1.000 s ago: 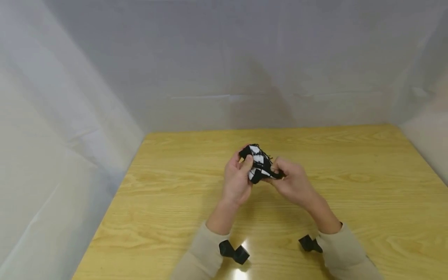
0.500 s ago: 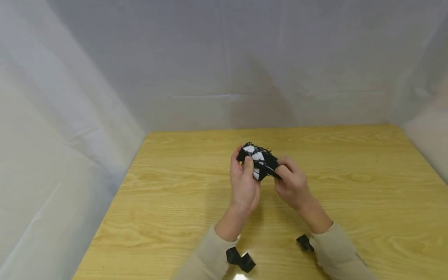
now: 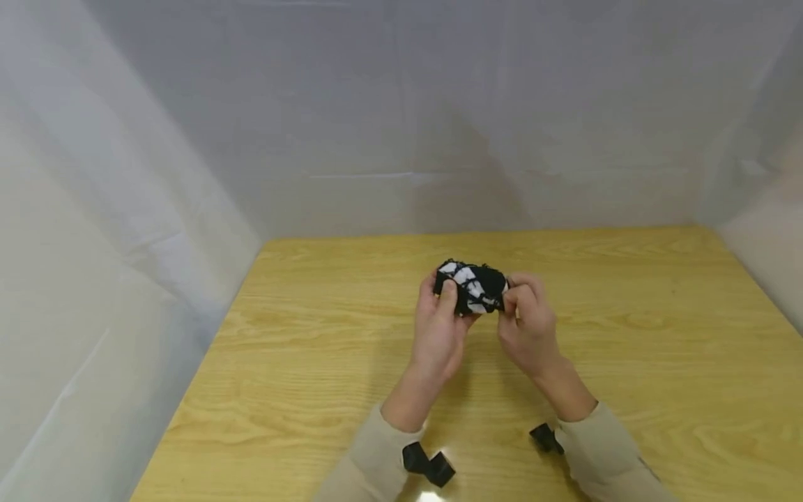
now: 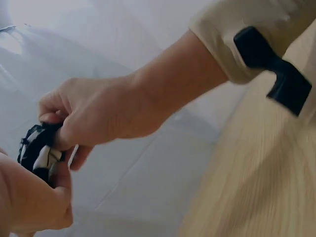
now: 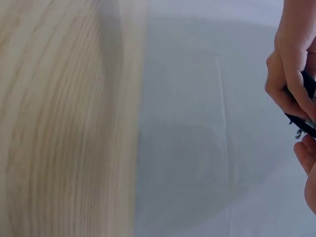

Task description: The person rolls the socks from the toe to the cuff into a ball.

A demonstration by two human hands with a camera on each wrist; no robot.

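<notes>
Two hands hold one small black-and-white patterned bundle (image 3: 472, 288), seemingly fabric, above the middle of a wooden table (image 3: 301, 348). The left hand (image 3: 441, 328) pinches its left end, and the right hand (image 3: 529, 322) pinches its right end. Its long axis runs left to right. No writing is readable. Beige sleeves (image 3: 370, 467) cover both forearms.
</notes>
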